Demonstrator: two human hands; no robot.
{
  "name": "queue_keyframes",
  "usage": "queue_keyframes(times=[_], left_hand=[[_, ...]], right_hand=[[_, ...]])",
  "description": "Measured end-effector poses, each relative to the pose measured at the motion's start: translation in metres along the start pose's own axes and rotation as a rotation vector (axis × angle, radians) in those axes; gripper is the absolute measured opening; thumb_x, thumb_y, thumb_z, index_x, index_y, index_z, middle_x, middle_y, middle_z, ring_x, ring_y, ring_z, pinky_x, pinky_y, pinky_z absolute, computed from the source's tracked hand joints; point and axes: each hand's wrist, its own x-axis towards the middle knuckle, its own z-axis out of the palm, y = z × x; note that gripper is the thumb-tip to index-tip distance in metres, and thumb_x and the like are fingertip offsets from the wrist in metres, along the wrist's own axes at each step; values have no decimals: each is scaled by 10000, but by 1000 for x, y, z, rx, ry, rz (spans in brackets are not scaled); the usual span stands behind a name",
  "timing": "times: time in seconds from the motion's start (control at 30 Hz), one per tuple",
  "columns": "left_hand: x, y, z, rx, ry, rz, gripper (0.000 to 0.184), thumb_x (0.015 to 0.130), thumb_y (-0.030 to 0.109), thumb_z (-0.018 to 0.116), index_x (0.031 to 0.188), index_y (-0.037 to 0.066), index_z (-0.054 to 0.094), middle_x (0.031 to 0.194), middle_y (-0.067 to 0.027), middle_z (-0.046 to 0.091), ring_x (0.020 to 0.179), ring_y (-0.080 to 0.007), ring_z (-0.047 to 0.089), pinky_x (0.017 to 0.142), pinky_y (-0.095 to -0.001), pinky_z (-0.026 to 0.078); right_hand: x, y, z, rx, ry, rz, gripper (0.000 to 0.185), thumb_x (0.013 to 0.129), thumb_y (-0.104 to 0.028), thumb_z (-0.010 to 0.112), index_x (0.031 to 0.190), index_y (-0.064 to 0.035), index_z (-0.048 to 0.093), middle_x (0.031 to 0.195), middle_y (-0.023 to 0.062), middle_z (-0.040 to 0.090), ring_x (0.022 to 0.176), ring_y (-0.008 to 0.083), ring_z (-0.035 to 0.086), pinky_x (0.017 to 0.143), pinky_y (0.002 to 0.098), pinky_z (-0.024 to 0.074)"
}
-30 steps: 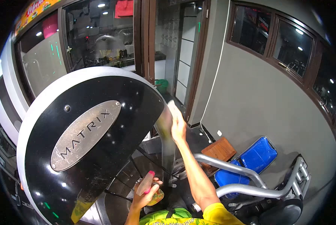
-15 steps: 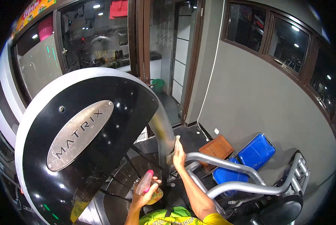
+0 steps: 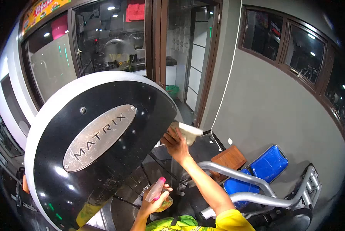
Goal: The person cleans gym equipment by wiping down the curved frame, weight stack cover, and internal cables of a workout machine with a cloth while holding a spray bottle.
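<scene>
A large black panel (image 3: 114, 154) with a white rim and an oval plate (image 3: 99, 138) reading MATRIX fills the left side. My right hand (image 3: 175, 143) is at the panel's right edge, its fingers pressed on a pale cloth (image 3: 190, 132) that lies against the curved grey frame. Low in the middle, my left hand (image 3: 155, 200) is wrapped round a spray bottle (image 3: 157, 189) with a pink collar and yellowish liquid at the bottom.
Curved silver bars (image 3: 242, 177) stand at the lower right, beside a blue padded seat (image 3: 268, 163) and a brown wooden box (image 3: 229, 159). Behind are a glass door (image 3: 180, 54), a grey wall (image 3: 272, 104) and a green bin (image 3: 172, 91). Black cables hang below the panel.
My right hand first slid down the grey frame, then rose again and turned, so that the cloth now shows broadly. The left hand keeps its hold on the spray bottle. The view has shifted slightly.
</scene>
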Motion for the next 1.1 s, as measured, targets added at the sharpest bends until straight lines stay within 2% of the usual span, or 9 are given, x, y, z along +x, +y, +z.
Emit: queue_keyframes(times=[0.17, 0.33, 0.43, 0.5, 0.67, 0.73, 0.8, 0.93, 1.1], left_hand=[[1, 6, -4, 51, 5, 59, 268, 858, -23, 637, 1119, -36, 576, 957, -107, 693, 791, -110, 651, 624, -246, 518], [-1, 9, -4, 48, 12, 101, 271, 858, -31, 633, 1121, -38, 574, 948, -108, 698, 753, -110, 652, 622, -244, 518], [-2, 2, -6, 4, -18, 66, 282, 852, -36, 634, 1128, -40, 572, 938, -108, 700, 743, -104, 652, 618, -241, 517], [-3, -6, -8, 22, -38, 60, 294, 849, -38, 635, 1136, -42, 568, 943, -109, 699, 768, -109, 656, 633, -244, 521], [-1, -6, -4, 70, -63, 83, 327, 844, -40, 635, 1161, -43, 555, 959, -114, 694, 857, -134, 665, 695, -259, 533], [-2, -10, -4, 94, -81, 63, 336, 849, -29, 633, 1174, -44, 547, 965, -118, 691, 906, -149, 662, 731, -275, 536], [-3, -6, 0, 99, -89, 57, 334, 851, -23, 633, 1174, -45, 547, 963, -118, 691, 902, -148, 662, 735, -276, 535], [-3, -7, 0, 107, -108, 59, 324, 855, -11, 632, 1166, -45, 548, 965, -118, 692, 896, -147, 661, 743, -277, 535], [-3, -7, -3, 122, -101, 38, 306, 856, -15, 628, 1152, -41, 553, 958, -118, 697, 787, -125, 654, 692, -268, 531]], right_hand=[[-79, 9, 11, -105, -281, -102, 603, 767, -157, 582, 1363, -196, 493, 1358, -12, 529, 1272, 209, 472, 1006, 416, 449], [-182, 25, 2, 140, -610, -13, 425, 863, -77, 506, 1271, -177, 569, 1280, 50, 580, 1157, 261, 567, 955, 400, 481], [-193, 31, -16, 477, -751, 427, 351, 907, -95, 465, 1239, -131, 571, 1194, 118, 615, 1108, 275, 592, 941, 368, 474], [-170, 31, -22, 672, -293, 939, 270, 952, -140, 443, 1168, -81, 594, 1096, 162, 638, 1006, 230, 638, 887, 343, 479], [-45, 12, -49, 781, 504, 794, 307, 987, -150, 433, 1245, -14, 526, 1116, 123, 616, 1082, 202, 564, 957, 349, 423], [-14, 13, -39, 828, 445, 456, 365, 840, 17, 509, 1196, -19, 584, 1220, 171, 596, 1200, 282, 539, 1031, 404, 402], [13, 15, -39, 175, 217, 117, 419, 779, 5, 605, 1186, -93, 629, 1322, 228, 508, 1283, 374, 448, 1085, 493, 341], [5, 4, -9, 62, 87, 221, 548, 790, -58, 639, 1269, -324, 601, 1441, 195, 378, 1333, 360, 376, 1085, 517, 333], [-33, 13, 12, -52, 131, 179, 597, 710, -71, 705, 1274, -215, 574, 1458, 251, 327, 1314, 428, 380, 1069, 525, 345]])
